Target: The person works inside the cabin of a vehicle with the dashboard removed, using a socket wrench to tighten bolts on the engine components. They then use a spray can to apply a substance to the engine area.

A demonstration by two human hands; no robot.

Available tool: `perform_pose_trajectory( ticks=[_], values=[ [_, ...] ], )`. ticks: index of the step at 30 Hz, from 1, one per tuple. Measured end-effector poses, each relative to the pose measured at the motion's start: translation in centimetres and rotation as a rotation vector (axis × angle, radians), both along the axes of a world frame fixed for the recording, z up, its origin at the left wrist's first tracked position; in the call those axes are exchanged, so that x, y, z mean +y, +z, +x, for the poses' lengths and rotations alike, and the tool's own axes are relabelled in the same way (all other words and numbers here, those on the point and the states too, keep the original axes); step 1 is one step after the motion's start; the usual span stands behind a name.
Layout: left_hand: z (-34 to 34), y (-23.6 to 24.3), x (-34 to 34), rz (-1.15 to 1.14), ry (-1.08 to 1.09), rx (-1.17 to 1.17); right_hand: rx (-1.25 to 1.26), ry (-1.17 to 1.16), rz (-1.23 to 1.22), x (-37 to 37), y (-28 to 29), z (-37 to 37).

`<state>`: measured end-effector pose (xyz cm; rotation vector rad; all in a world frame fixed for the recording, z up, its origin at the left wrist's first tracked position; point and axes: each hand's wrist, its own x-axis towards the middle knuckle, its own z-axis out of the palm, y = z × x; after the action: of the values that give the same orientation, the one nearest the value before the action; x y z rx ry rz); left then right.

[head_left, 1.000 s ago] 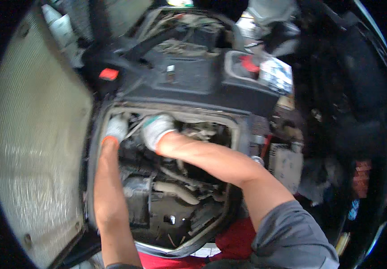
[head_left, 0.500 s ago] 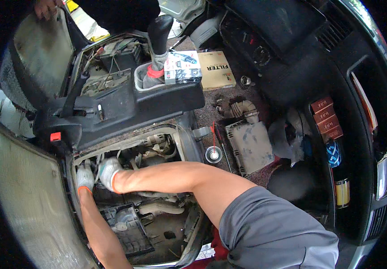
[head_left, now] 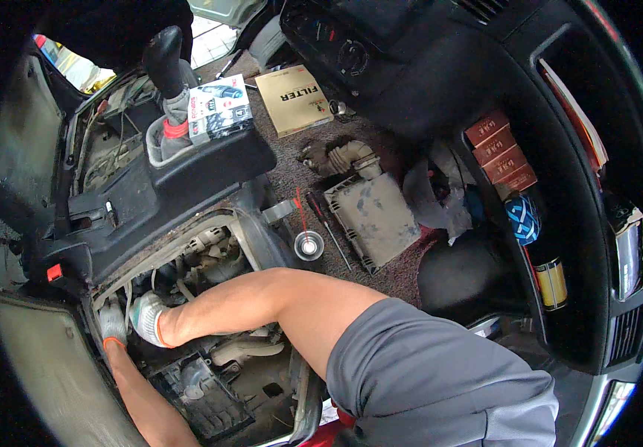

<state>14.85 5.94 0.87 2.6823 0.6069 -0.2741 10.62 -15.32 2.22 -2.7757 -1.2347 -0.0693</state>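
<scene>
- Left hand [head_left: 113,322]: gloved fingertips hidden at the corner of the engine opening [head_left: 163,258]; what they touch cannot be made out.
- Right hand [head_left: 148,319]: fingertips out of sight; grip unseen, as is anything held (kind of part uncertain).
- Right forearm [head_left: 236,302]: covers the middle of the opening, hiding whatever lies beneath.
- Left forearm [head_left: 146,402]: cut off by lower edge, as is the grey sleeve [head_left: 440,372].
- Person in dark clothing [head_left: 120,33]: cut off by upper edge.
- Plastic bag [head_left: 444,197]: contents unclear.
- Black-and-white item [head_left: 110,212] on console [head_left: 154,201]: too small to tell.
</scene>
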Motion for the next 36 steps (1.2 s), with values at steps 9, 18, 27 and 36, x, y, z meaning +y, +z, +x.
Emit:
perform_pose_trajectory(
  ticks=[9, 18, 27, 36],
  values=[
    [0.2, 1.4, 2.7, 0.033, 0.027, 0.134, -0.116, 0.021, -0.004, 2.0, 0.5, -1.8],
    [3.3, -1.1, -0.5, -0.028, -0.126, 0.070, -0.106, -0.034, 0.090, -2.3, 0.1, 1.8],
    [4.2, -2.7, -0.7, 0.349, -0.383, 0.169, 0.023, 0.003, 0.186, -3.9, 0.5, 2.6],
    [3.0, -3.9, -0.7, 0.451, -0.462, 0.192, 0.168, -0.004, 0.251, -5.3, 1.8, 3.2]
  ],
)
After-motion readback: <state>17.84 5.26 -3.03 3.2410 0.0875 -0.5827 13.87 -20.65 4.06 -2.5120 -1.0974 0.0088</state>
